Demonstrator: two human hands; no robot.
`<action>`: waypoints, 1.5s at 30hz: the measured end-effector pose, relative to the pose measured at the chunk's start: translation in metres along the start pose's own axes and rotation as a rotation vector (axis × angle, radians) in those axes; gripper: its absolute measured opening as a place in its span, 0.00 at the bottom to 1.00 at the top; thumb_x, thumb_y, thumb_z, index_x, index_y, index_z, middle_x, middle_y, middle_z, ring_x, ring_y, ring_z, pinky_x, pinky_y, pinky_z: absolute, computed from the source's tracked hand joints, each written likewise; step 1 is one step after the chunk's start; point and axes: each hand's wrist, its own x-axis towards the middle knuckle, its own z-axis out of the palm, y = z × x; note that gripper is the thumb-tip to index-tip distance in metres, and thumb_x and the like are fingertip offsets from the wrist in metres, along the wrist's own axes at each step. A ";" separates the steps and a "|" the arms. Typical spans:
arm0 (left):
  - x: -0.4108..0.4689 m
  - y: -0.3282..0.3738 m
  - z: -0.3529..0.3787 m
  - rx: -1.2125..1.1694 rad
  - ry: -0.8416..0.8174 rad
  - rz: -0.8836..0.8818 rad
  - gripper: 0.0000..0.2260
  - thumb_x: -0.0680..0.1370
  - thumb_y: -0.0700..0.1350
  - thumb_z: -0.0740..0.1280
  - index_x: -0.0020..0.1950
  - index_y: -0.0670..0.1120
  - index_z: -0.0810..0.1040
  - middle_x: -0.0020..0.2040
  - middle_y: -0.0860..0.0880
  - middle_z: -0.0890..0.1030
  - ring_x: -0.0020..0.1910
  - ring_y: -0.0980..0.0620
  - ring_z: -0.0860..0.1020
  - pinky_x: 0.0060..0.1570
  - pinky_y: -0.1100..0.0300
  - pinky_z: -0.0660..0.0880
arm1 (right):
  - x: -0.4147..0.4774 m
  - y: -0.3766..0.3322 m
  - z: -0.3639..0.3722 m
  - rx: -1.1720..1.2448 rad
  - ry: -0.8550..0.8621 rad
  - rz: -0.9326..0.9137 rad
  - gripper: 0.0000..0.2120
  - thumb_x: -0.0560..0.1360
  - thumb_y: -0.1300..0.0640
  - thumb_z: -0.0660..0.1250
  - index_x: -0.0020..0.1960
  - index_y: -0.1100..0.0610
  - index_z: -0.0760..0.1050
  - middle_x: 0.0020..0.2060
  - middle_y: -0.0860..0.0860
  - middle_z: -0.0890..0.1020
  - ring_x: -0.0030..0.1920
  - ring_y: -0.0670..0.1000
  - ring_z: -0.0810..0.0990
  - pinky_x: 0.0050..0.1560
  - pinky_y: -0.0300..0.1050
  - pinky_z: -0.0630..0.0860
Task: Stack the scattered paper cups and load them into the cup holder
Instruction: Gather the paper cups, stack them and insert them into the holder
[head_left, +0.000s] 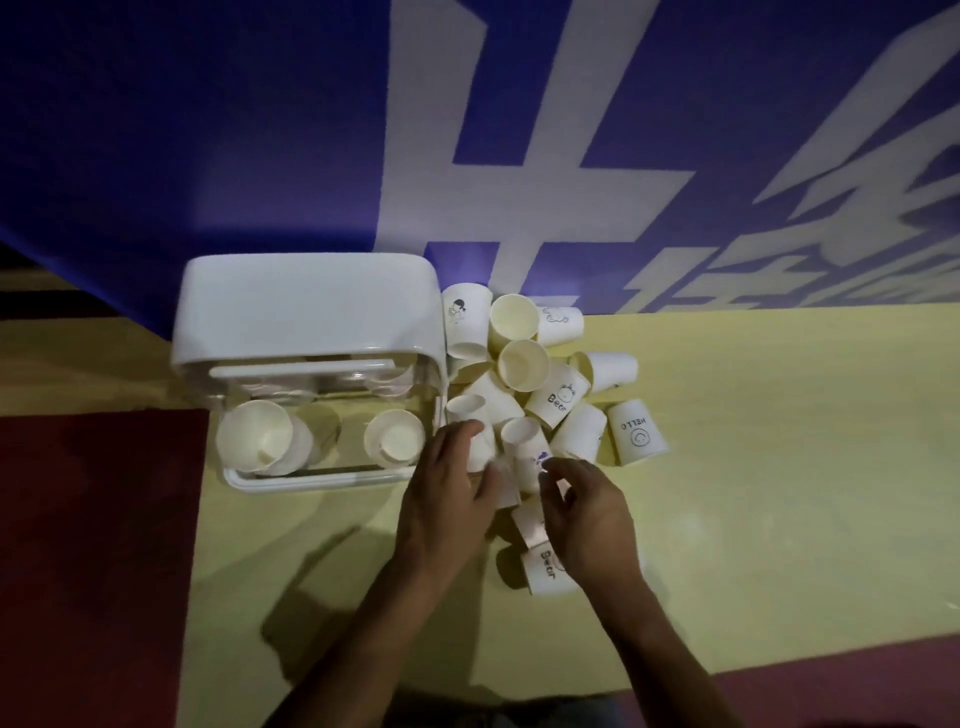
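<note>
As seen from the head view, looking down: white cup holder (332, 475) standing on the yellow table (779, 467), lid (306, 306) raised toward the far side, clear-walled base exposed. Inside the base, a nested stack of cups (254, 441) tilted at the left and a single cup (395, 436) at the right, mouths turned toward the viewer. Loose paper cups (519, 364) heaped just beside the holder's right wall, lying at mixed angles, several touching one another; among them a Bear cup (558, 400) near the middle and a HELLO cup (636, 431) at the heap's right edge, its lettering upside down to the viewer. Left hand (447, 493) at the heap's near-left corner, fingers loosely curved along one side of a lying cup (467, 410), thumb toward the other side; blurred, so grasp or mere contact not resolvable. Right hand (582, 514) just beside it, fingers curled, fingertips (556, 467) close to a blue-printed cup (527, 452); pinch or gap likewise not resolvable. Partly under the right palm, a second Bear-marked cup (548, 571) on its side on the table. Behind everything, a blue banner (208, 130) with large white characters; at the left, a dark red surface (93, 519) adjoining the table.
</note>
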 end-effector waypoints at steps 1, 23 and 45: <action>0.003 0.006 0.011 0.035 -0.031 0.023 0.20 0.77 0.50 0.71 0.68 0.50 0.73 0.65 0.52 0.77 0.64 0.52 0.75 0.57 0.58 0.76 | -0.004 0.013 -0.010 -0.007 0.012 0.047 0.06 0.78 0.59 0.71 0.54 0.54 0.83 0.47 0.48 0.85 0.39 0.51 0.82 0.42 0.39 0.73; 0.042 0.081 0.078 0.048 0.007 -0.353 0.22 0.71 0.53 0.79 0.51 0.46 0.69 0.46 0.48 0.79 0.42 0.47 0.78 0.35 0.54 0.71 | 0.038 0.163 -0.094 0.078 -0.082 0.265 0.18 0.77 0.48 0.72 0.63 0.53 0.76 0.54 0.47 0.80 0.47 0.50 0.78 0.45 0.44 0.70; 0.017 0.122 0.112 -0.684 0.081 -0.443 0.22 0.79 0.43 0.72 0.68 0.55 0.68 0.56 0.49 0.85 0.53 0.53 0.84 0.47 0.60 0.80 | 0.087 0.182 -0.111 0.292 0.071 0.250 0.40 0.68 0.51 0.81 0.72 0.61 0.66 0.62 0.55 0.74 0.61 0.58 0.76 0.57 0.53 0.77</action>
